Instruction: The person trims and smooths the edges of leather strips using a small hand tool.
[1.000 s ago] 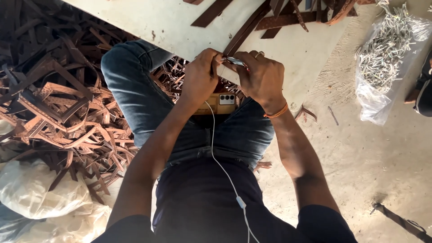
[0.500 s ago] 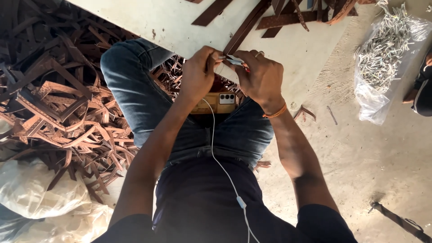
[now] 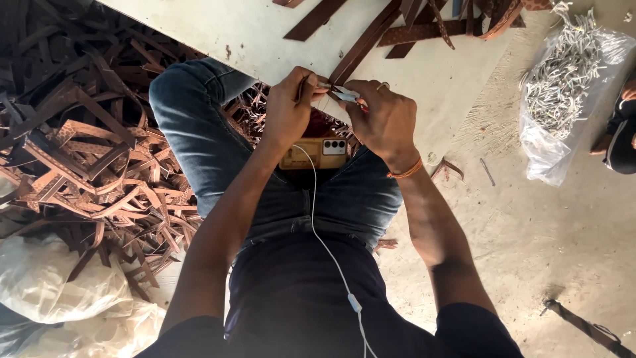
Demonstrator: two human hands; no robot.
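Brown leather strap runs from the upper middle of the frame down to the two hands, which meet just above the person's lap. The left hand pinches the strap's near end, its fingers curled tight around it. The right hand closes on a small silvery metal piece pressed against that same end; it looks like a clip or buckle part, though its exact shape is too small to tell.

The strap lies across a pale surface in the upper half of the frame, while a phone rests on the lap in the centre with a white cable trailing down towards the bottom edge.

The likely trouble is a slip: the metal piece is small and held only at the fingertips, so a skewed push could drop it into the pile of strap offcuts at the left, where it would be hard to find. A pinched fingertip is also possible.

The join between strap and metal is hidden by the knuckles. A clear bag of pale metal parts sits at the upper right, and a foot in a sandal is cut off by the right edge.
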